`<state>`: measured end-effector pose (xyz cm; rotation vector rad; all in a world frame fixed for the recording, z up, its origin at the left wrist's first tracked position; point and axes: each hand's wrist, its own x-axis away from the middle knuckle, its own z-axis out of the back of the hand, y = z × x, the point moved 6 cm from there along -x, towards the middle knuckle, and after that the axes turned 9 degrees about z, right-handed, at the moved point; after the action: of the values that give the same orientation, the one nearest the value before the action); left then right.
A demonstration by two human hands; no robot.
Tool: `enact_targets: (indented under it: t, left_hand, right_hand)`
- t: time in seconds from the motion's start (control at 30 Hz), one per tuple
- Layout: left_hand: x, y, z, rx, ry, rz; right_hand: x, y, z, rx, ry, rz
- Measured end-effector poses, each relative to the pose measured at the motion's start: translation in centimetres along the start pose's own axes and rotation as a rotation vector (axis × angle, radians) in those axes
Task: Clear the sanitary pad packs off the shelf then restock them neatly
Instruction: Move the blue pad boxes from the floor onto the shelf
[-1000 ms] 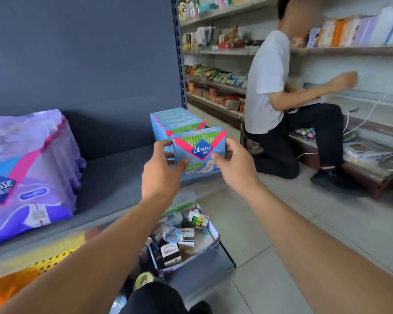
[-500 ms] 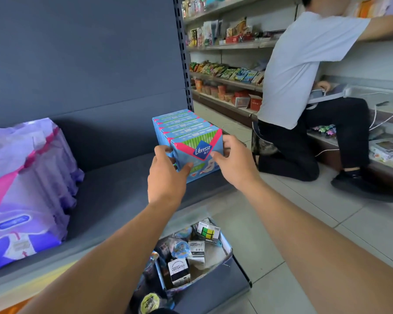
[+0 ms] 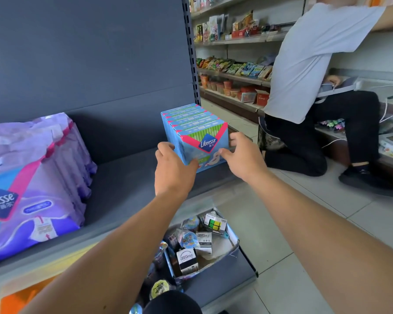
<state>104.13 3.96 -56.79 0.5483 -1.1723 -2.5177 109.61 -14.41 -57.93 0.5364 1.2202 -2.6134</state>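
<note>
A row of several blue Libresse pad boxes stands upright at the right end of the dark grey shelf, against its back panel. My left hand grips the left side of the front box, thumb on its face. My right hand grips the box's right side, fingers curled round its edge. Large purple Libresse pad packs stand in a row at the left end of the same shelf.
Below the shelf's right end an open box holds small packaged goods. A person in a white shirt kneels on the tiled floor at the right, reaching into the opposite shelves. Snack shelves run along the back.
Both hands have pressed the front blue box back against the row, deeper onto the shelf. The view has shifted closer and lower. The kneeling person has reached higher up.
</note>
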Motion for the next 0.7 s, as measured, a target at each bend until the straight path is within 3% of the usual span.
enact_targets:
  t: [0.17, 0.37, 0.7]
  left_hand:
    - [2.7, 1.3, 1.5, -0.342, 0.009, -0.204]
    - [10.0, 4.4, 0.8, -0.658, -0.201, -0.533]
    - [25.9, 9.2, -4.6, -0.618, -0.563, -0.726]
  right_hand:
    - [3.9, -1.7, 1.9, 0.43, -0.061, 0.144]
    - [11.1, -3.6, 5.4, 0.821, -0.229, 0.288]
    - [27.5, 0.0, 16.6, 0.864, -0.278, -0.032]
